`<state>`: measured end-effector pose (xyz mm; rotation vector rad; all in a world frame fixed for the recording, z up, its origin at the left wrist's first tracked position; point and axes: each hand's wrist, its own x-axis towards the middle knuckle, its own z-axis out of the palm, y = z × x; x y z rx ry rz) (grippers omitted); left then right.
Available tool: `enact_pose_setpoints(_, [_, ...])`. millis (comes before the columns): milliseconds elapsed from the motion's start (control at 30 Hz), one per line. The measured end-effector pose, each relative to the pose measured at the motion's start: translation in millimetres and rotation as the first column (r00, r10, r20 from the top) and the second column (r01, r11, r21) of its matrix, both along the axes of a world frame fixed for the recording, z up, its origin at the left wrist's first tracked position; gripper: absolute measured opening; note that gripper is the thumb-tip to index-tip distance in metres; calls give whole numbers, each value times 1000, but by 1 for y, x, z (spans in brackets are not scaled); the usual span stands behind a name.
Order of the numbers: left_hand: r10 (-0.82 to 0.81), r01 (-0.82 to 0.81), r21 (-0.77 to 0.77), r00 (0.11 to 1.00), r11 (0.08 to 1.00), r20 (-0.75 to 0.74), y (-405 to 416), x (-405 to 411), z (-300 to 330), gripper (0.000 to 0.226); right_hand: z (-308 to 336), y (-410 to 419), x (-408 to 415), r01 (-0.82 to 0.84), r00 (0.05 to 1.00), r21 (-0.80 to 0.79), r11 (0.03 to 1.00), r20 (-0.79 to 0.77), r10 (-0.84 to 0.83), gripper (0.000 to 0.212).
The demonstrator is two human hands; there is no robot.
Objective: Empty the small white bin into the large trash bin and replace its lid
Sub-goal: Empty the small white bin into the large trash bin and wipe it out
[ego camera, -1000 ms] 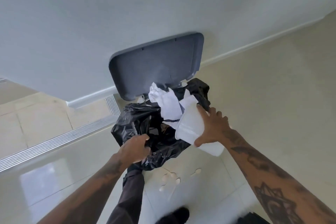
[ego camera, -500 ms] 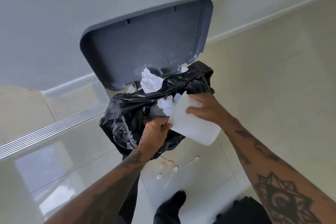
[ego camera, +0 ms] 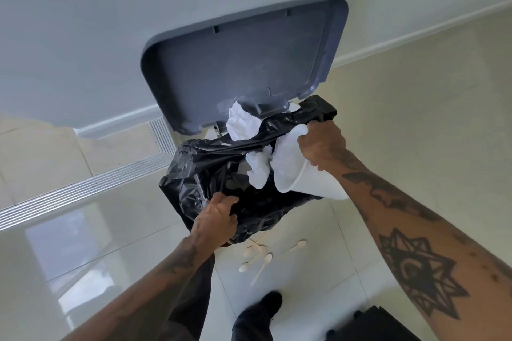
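Note:
The small white bin (ego camera: 299,174) is tipped on its side over the large trash bin, its mouth facing left into the black bag (ego camera: 221,163). My right hand (ego camera: 321,144) grips its upper rim. Crumpled white paper (ego camera: 259,169) hangs at the bin's mouth, and another wad (ego camera: 241,122) lies at the bag's far edge. My left hand (ego camera: 216,219) clutches the near edge of the black bag. The large bin's grey lid (ego camera: 243,61) stands upright against the wall. The small bin's own lid is not visible.
Several white plastic spoons (ego camera: 260,257) lie on the tiled floor beside the big bin. My dark shoe (ego camera: 260,310) is below them, and a black object (ego camera: 376,324) sits at the bottom right. A metal door track (ego camera: 83,188) runs at left.
My left hand has dropped from the small bin's mouth to the bag's near edge. My right hand shifted up to the bin's rim, and the bin tipped further into the bag.

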<state>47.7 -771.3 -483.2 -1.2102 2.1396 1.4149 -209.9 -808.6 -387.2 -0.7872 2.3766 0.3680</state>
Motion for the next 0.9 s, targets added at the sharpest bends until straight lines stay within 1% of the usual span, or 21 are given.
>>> enact_pose_setpoints(67, [-37, 36, -30, 999, 999, -12, 1, 15, -4, 42, -3, -2, 4, -102, 995, 5, 995, -18, 102, 28])
enact_pose_setpoints(133, [-78, 75, -52, 995, 996, -56, 2, 20, -7, 40, -7, -5, 5, -135, 990, 33, 990, -42, 136, 30])
enact_pose_setpoints(233, [-95, 89, -80, 992, 993, -77, 2, 20, -9, 39, -13, -12, 8, -206, 975, 172, 963, -48, 217, 36])
enact_pose_setpoints(300, [-73, 67, -76, 994, 995, -80, 3, 20, -10, 39, -17, -12, 10, -272, 955, 222, 936, -56, 291, 36])
enact_pose_setpoints(367, [-64, 57, -81, 995, 995, -83, 2, 21, -12, 38, -18, -13, 11, -330, 926, 267, 906, -97, 366, 36])
enact_pose_setpoints(433, [-69, 62, -86, 994, 994, -84, 2, 21, -14, 38, -15, -13, 8, -334, 913, 313, 889, -126, 387, 37])
enact_pose_setpoints(533, [-74, 67, -86, 993, 994, -87, 3, 21, -16, 38, -11, -13, 1, -329, 906, 331, 884, -153, 394, 38])
enact_pose_setpoints(700, [-56, 47, -105, 994, 993, -91, 4, 19, -22, 37, -8, -15, -3, -311, 909, 380, 871, -150, 389, 39])
enact_pose_setpoints(900, [-64, 55, -105, 994, 993, -85, 6, 20, -26, 39, -5, -13, -12, -356, 884, 391, 849, -156, 442, 43])
